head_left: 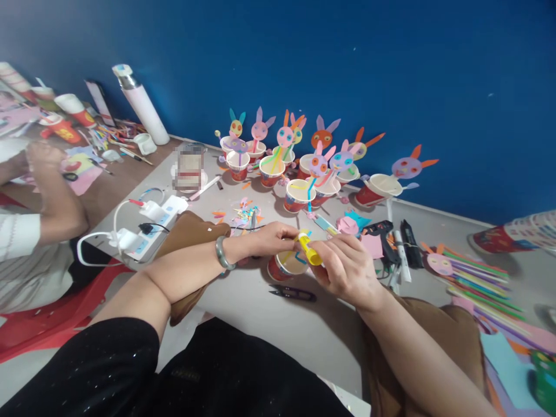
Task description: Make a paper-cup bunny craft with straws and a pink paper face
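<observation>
My right hand (347,269) is closed around a yellow glue stick (311,253), its white end pointing up and left. At that end, the fingers of my left hand (271,238) are pinched together; what they hold is too small to make out. A bit of blue shows beside the glue stick. Just below both hands is a red-and-white paper cup (281,267), partly covered by them, with a blue strip in its opening. Small dark thread snips (293,293) lie on the table in front of the cup.
Several paper cups with paper rabbit heads (299,194) stand along the blue wall. Paper scraps (245,213) lie behind my left hand. A power strip (158,226) sits left; markers (402,255) and coloured strips (482,278) lie right. Another person's arm (63,197) is at far left.
</observation>
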`<state>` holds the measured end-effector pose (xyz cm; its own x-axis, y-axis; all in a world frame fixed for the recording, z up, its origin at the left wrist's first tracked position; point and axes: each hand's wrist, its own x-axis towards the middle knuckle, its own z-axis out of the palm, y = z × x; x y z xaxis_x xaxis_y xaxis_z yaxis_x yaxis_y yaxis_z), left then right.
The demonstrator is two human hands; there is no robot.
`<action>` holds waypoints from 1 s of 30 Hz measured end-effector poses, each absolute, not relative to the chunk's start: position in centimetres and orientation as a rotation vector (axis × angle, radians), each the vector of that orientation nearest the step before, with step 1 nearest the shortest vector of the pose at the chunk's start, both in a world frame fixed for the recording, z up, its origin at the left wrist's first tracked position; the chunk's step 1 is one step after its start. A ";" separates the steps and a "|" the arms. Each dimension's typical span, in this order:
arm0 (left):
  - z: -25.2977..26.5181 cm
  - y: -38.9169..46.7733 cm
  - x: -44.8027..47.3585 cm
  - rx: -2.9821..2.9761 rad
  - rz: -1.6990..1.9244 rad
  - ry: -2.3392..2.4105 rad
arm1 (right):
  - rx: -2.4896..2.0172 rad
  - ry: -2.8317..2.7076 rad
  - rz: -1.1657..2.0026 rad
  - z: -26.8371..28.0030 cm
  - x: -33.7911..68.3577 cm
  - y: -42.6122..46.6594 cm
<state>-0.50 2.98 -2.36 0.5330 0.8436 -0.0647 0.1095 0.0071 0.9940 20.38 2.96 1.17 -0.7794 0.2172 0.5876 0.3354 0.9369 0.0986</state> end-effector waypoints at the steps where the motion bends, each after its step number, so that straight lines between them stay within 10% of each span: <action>1: -2.3 3.0 -0.5 1.486 0.696 0.877 | -0.423 -2.505 -0.270 1.1 20.4 2.9; 30: -2.5 2.8 -0.5 1.556 0.700 0.949 | -0.436 -2.365 -0.522 0.8 19.7 3.1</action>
<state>-0.47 2.76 -2.48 0.4995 0.8644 -0.0584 0.1987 -0.0487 0.9789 19.74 3.07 0.82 -0.7216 0.1690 0.6713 0.4359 0.8643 0.2509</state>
